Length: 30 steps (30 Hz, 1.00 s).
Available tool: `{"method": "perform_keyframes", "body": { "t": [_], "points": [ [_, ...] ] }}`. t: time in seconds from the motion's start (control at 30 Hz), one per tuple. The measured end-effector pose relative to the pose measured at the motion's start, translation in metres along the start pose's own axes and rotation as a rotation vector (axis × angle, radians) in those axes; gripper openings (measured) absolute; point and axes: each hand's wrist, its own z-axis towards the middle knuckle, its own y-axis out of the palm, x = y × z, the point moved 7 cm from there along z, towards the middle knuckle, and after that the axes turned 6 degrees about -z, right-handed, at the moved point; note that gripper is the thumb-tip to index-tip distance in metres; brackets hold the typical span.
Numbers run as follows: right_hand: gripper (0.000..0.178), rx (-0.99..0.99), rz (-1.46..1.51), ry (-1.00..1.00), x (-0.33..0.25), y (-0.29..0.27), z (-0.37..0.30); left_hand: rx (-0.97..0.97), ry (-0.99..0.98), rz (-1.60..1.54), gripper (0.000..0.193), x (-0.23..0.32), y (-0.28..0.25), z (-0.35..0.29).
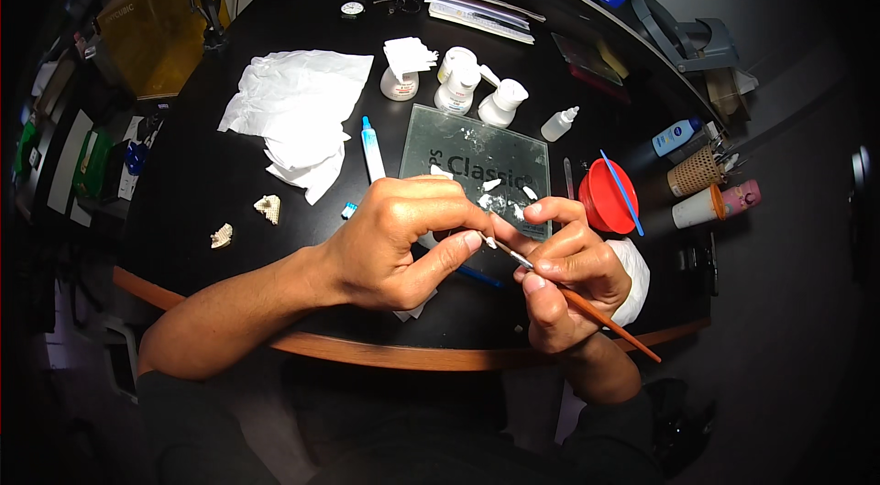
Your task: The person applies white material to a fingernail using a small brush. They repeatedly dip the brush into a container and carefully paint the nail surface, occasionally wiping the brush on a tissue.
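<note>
My left hand [412,233] is closed in a pinch on a small white tooth-shaped piece [490,243] between thumb and fingers. My right hand [573,274] grips a thin brush [596,311] with an orange-brown wooden handle and a metal ferrule. The brush's tip end points left, at or very near the white piece; whether they touch I cannot tell. Just beyond both hands lies a glass slab [420,141] with dark lettering. Several white bits [491,184] and smears of white are on it, partly hidden by my fingers.
White bottles [456,91] stand behind the slab, with a small dropper bottle [560,124] to the right. A blue stick [623,192] rests across a red bowl [600,201]. Left are crumpled tissue [302,100], a blue-capped tube [372,150] and two beige tooth-model pieces [267,208].
</note>
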Motion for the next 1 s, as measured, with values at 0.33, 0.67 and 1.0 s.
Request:
{"method": "perform_keyframes", "body": {
  "t": [0.33,0.67,1.0],
  "points": [
    [0.020,0.030,-0.041,-0.050,-0.0018,0.0012,0.0017,0.010,-0.050,-0.011,0.013,0.0037,0.0009,0.0010],
    [0.019,-0.007,-0.108,-0.059,0.0004,0.0032,0.0003,0.024,-0.040,0.012,0.014,0.0029,0.0014,0.0000],
    [0.013,-0.022,-0.153,-0.024,-0.0007,0.0041,0.0058,0.022,-0.126,0.068,0.015,-0.0012,0.0022,-0.0032]
  ]
}}
